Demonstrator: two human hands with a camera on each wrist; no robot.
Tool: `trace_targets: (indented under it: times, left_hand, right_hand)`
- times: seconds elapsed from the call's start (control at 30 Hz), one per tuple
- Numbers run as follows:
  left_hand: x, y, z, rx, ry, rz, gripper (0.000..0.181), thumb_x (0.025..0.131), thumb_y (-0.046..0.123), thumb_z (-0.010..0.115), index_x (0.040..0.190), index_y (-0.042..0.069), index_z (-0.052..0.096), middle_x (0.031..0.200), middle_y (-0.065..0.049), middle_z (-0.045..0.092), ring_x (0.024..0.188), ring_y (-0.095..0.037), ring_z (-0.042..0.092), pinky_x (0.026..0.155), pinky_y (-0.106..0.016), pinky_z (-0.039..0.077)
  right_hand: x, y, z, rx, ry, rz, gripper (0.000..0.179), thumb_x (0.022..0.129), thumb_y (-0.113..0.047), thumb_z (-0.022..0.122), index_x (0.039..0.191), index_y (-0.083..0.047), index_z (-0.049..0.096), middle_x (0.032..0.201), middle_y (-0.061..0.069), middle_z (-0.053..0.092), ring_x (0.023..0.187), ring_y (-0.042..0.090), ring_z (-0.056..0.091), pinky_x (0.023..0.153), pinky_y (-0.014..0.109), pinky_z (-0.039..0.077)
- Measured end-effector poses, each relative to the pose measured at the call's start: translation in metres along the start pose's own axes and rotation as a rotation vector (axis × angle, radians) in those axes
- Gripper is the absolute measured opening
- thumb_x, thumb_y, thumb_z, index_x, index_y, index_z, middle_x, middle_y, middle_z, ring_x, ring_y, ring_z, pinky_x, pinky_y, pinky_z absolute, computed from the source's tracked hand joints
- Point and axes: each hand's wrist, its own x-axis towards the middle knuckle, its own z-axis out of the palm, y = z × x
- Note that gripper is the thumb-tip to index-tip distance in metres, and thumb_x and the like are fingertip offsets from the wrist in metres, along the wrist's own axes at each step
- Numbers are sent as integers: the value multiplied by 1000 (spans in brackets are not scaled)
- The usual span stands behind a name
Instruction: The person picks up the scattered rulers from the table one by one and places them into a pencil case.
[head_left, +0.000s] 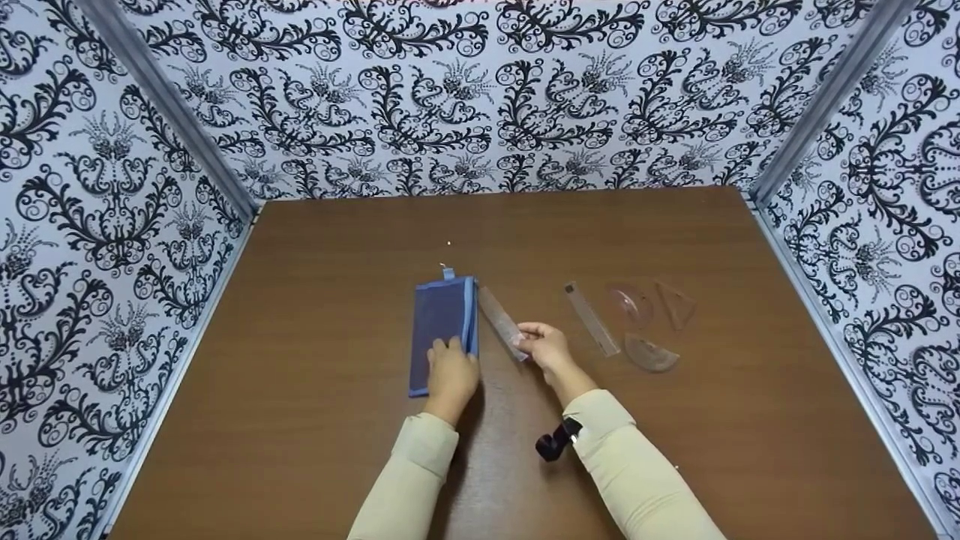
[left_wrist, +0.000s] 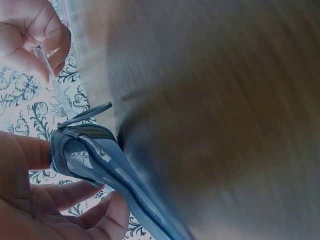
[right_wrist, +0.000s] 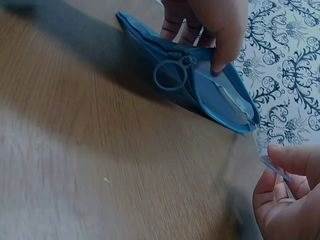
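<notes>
While the fingers of the right hand [head_left: 547,349] pinch the near end of a clear ruler [head_left: 501,322] in the head view, its long axis slants away and leftward, so that the far end comes just beside the right long edge of a blue pouch [head_left: 435,311]. Whether the two touch cannot be told. The pouch's long axis runs away from the person, at an angle to the ruler, and the left hand [head_left: 452,371] is the nearer one, resting at that right edge. Well to the right lie a second ruler [head_left: 592,321], two protractors [head_left: 626,300] [head_left: 651,355] and a set square [head_left: 677,306], all flat on the brown table [head_left: 322,322], with patterned walls [head_left: 420,97] around it.

From the left wrist, the left hand's thumb and fingers grip the pouch's rim from opposite sides; the right hand stands beyond the zip pull [left_wrist: 85,116], the ruler seen nearly edge-on between its thumb and fingers.

From the right wrist, the pouch gapes between its zipped edges, the ring hanging outside. The ruler's pinched end lies off one corner of that mouth, and bare wood grain stretches across the table's near side.
</notes>
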Motion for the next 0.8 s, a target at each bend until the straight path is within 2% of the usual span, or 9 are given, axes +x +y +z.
trace_targets:
  times: [0.27, 0.53, 0.67, 0.8]
  left_hand:
    - [0, -1, 0, 5, 1, 0, 33, 89, 13, 57, 117, -4, 60, 113, -24, 51, 107, -40, 48, 88, -49, 47]
    - [-1, -3, 1, 16, 79, 90, 28, 87, 9, 59, 110, -7, 62, 103, -25, 53, 96, -42, 51, 86, -49, 46]
    - [-1, -2, 1, 12, 79, 87, 27, 87, 10, 60, 108, -7, 62, 103, -25, 53, 96, -42, 51, 85, -49, 46]
    - [-1, -2, 1, 16, 70, 83, 26, 87, 10, 60, 106, -7, 61, 104, -25, 52, 97, -42, 51, 85, -49, 46]
  right_hand:
    - [-2, 0, 9, 4, -10, -6, 34, 80, 13, 63, 113, 11, 63, 89, 7, 66, 83, 14, 60, 67, 19, 48]
    - [-3, -1, 16, 11, -32, -21, 35, 79, 12, 63, 114, 13, 61, 86, 7, 63, 76, 9, 56, 64, 19, 47]
    - [-5, -3, 20, 37, -43, -3, 34, 79, 13, 63, 113, 12, 62, 84, 7, 63, 75, 11, 57, 63, 20, 48]
    - [-10, -8, 22, 53, -78, 3, 30, 82, 14, 61, 112, 14, 61, 87, 12, 65, 80, 16, 61, 66, 22, 51]
